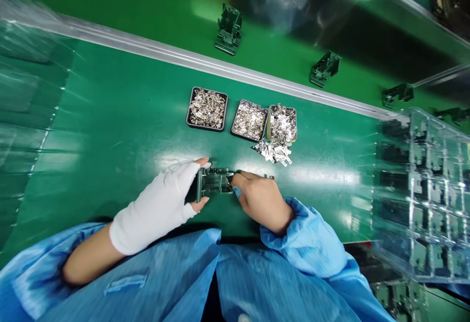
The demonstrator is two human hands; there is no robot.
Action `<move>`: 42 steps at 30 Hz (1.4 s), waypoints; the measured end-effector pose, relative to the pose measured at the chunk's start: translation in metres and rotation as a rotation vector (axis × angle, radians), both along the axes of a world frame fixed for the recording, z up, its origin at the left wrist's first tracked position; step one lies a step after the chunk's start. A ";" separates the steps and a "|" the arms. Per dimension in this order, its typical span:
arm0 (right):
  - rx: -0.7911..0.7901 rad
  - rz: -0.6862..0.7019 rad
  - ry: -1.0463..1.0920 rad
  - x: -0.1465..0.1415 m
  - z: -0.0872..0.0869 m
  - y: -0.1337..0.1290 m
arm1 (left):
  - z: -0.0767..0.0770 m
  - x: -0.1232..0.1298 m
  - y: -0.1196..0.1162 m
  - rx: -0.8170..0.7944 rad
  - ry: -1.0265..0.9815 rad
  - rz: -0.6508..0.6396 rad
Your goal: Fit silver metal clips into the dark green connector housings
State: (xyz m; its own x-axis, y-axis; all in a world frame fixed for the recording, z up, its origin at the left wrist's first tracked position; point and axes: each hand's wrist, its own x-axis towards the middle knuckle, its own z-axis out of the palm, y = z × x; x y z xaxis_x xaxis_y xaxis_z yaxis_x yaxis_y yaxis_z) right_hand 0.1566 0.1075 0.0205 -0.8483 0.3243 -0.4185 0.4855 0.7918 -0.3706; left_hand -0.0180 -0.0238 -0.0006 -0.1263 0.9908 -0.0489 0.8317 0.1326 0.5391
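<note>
My left hand [165,199], in a white glove with bare fingertips, is closed around the left end of a dark green plastic housing [215,181]. The part is held low over the green work surface, in front of my body. At its right end are the curled, bare fingers of my right hand [259,195], with blue wrapping on one finger. What they pinch there is hidden. Just past my right knuckles a small metal piece [270,177] shows. Further back lies a loose pile of flat metal pieces [276,152].
Three small trays hold metal pieces: a left tray [188,116], a middle tray [234,130] and a right tray [269,128]. Behind a metal rail [176,60] stand several green housings [229,28]. Clear plastic trays [422,195] of housings are stacked at the right.
</note>
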 end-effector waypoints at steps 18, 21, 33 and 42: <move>-0.258 -0.219 0.664 0.002 -0.018 0.012 | 0.003 0.010 -0.007 0.283 -0.104 0.107; -0.204 -0.152 0.706 0.004 -0.016 0.003 | -0.003 0.011 -0.009 0.366 -0.141 0.032; 0.227 -0.040 0.403 0.029 0.001 0.050 | -0.016 0.012 0.006 0.286 0.029 -0.131; 0.371 -0.211 0.127 0.034 -0.012 0.060 | -0.021 0.008 0.004 0.272 0.062 -0.179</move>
State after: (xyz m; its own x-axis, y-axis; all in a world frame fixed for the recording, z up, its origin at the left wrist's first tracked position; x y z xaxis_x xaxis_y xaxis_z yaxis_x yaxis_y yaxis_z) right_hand 0.1906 0.1672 0.0082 -0.7842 0.6049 -0.1381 0.6202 0.7706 -0.1469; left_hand -0.0097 -0.0199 -0.0217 0.0567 0.9731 0.2231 0.8610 -0.1608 0.4826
